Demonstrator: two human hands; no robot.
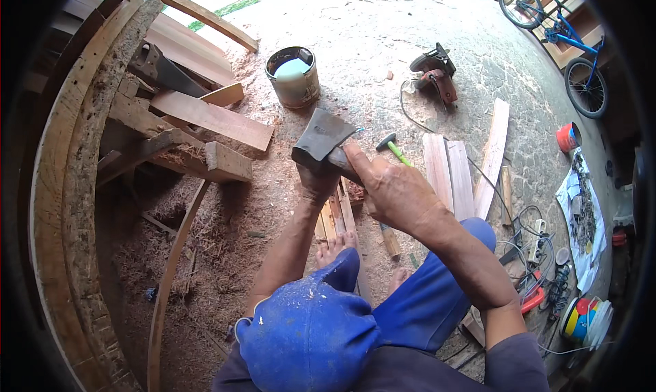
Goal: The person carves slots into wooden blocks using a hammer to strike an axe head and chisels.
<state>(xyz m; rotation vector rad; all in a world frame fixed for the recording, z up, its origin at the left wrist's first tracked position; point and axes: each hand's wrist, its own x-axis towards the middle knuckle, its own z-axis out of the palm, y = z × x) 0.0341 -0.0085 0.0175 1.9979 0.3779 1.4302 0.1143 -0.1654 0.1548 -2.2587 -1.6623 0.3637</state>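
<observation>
An axe (324, 135) with a broad, worn grey head is held up in front of me. My right hand (400, 190) is closed round its dark handle (345, 165), close to the head. Beneath the axe head is my left hand (318, 184), against or very near it; the head hides its fingers, so I cannot see their grip. A small blue tip (360, 130) shows beside the blade, too little to name. Below my hands, narrow wooden strips (335, 218) lie by a bare foot (338, 246). A hammer (393, 148) with a green handle rests beyond my right hand.
A bucket (295, 95) of pale liquid stands ahead, with a red power tool (437, 81) farther right. Planks (459, 177) and tangled cords (536, 248) lie at right. At left are a curved timber frame (75, 187), a handsaw (160, 67) and shavings. A blue bicycle (567, 37) is far right.
</observation>
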